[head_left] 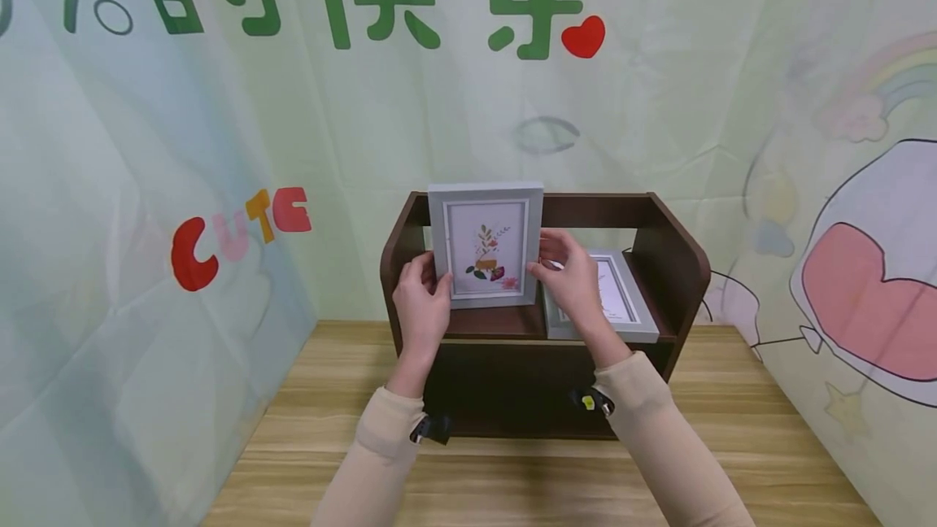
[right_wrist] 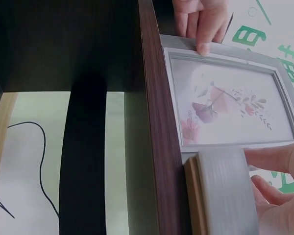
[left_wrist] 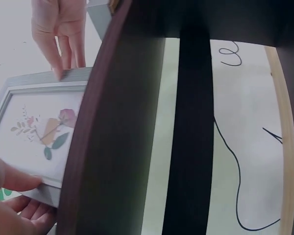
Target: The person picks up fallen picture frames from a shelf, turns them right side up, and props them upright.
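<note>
Picture frame (head_left: 485, 247), facing outward, long axis upright

Flat grey frame (head_left: 617, 298) on brown shelf (head_left: 500, 321)

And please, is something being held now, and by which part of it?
The flower-picture frame is held by its two opposite side edges: left grip on the left edge, right grip on the right.

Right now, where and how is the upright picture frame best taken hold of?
Probably by the side borders of the upright picture frame, low down, with the left hand coming from its left and the right hand from its right. It stands tall, front outward, with both side edges reachable and borders broad enough to pinch.
</note>
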### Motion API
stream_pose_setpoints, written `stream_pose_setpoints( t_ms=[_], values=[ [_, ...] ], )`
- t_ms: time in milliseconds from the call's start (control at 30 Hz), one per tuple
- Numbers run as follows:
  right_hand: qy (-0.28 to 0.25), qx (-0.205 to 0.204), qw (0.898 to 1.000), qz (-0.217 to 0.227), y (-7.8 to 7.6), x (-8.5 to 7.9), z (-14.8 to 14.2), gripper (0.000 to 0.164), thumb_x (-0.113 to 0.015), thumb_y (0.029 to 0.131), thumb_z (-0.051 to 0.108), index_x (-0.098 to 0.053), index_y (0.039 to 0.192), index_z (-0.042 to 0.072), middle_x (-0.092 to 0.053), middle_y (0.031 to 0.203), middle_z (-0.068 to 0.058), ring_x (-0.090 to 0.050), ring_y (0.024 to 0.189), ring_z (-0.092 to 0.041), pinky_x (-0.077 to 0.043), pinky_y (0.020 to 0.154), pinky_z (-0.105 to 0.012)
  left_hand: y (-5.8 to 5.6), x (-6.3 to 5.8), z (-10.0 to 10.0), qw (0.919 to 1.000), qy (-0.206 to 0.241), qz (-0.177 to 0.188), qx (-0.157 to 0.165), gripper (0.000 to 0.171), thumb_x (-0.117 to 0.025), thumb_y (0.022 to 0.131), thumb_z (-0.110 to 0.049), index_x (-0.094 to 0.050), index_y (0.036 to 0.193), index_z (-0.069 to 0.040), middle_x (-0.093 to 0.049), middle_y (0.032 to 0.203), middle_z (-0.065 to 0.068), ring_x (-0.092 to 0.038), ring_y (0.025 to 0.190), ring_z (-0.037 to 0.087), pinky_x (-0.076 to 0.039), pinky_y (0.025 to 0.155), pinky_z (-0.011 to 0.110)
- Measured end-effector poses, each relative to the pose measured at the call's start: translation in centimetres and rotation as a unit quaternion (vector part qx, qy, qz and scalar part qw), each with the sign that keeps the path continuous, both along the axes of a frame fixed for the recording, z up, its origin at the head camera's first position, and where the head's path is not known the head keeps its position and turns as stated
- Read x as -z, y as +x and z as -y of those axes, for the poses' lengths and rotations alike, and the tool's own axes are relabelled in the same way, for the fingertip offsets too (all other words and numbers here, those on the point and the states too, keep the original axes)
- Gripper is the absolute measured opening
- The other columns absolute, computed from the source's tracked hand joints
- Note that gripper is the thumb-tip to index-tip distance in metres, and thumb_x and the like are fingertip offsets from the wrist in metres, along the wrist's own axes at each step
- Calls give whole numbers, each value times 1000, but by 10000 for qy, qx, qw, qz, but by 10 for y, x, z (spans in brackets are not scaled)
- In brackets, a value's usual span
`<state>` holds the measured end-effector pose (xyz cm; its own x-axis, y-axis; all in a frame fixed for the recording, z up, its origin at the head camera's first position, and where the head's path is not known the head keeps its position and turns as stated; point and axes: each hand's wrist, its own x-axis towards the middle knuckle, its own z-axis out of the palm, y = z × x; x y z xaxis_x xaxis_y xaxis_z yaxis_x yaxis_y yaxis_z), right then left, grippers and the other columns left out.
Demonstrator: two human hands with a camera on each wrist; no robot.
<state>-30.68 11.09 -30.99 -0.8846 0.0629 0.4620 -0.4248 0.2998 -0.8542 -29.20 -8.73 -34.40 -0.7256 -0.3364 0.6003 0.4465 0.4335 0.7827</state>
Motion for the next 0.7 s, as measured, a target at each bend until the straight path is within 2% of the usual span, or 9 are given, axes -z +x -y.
stream_pose_setpoints(
  t_ms=[300, 500, 700],
  values=[
    [199, 219, 9991, -306, 7, 2, -8, 47, -73, 82, 11, -57, 126, 4, -65, 120, -16, -63, 110, -27, -50, 95, -38, 2, 9, 1, 9998, -137, -131, -15, 31, -70, 84, -7, -63, 113, 1, -61, 103, 16, -66, 92, 28, -57, 79, 38],
    [169, 210, 9988, -408, 10, 2, -11, 50, -73, 83, 14, -55, 128, 3, -63, 123, -17, -61, 114, -27, -49, 97, -40, 4, 13, -1, 9999, -116, -66, 65, 28, -72, 83, -11, -64, 108, -1, -62, 102, 14, -66, 93, 25, -57, 81, 37],
    [98, 267, 9977, -619, 12, 2, -13, 52, -74, 82, 16, -55, 128, 2, -63, 123, -15, -60, 115, -25, -48, 98, -37, 5, 17, -2, 9997, -163, -187, 11, 28, -74, 82, -13, -64, 106, -2, -63, 100, 13, -67, 89, 24, -57, 79, 35]
  ],
)
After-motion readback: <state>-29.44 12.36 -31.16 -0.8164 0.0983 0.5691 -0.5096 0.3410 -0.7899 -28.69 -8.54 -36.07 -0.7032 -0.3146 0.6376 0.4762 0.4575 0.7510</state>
